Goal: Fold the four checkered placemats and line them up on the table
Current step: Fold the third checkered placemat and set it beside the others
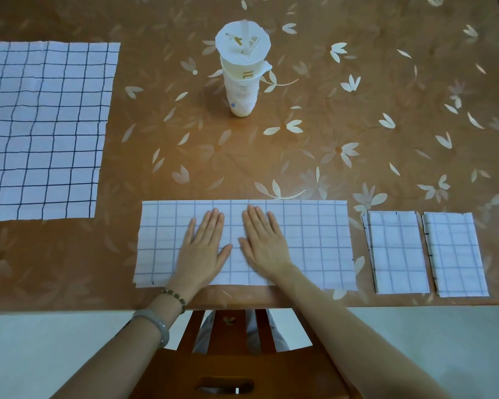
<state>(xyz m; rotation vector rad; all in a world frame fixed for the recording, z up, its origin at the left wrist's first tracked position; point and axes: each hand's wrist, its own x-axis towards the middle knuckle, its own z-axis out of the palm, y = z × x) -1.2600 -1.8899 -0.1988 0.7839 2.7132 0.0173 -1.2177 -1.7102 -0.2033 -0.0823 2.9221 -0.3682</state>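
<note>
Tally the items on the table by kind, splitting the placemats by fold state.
Folded placemats, side by side at right: 2
Half-folded placemat, under both flat hands: 1
Unfolded placemat, far left: 1
Cup with straw: 1
Total: 5 (4 placemats, 1 cup)

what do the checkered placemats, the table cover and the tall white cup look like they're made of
Unfolded placemat: likely thin woven cloth, matte; its grid lines waver with soft wrinkles. Table cover: probably vinyl or oilcloth, smooth, slightly glossy, with printed pale flowers. Tall white cup: paper or plastic, wrapped in something crumpled and white; which one is unclear.
</note>
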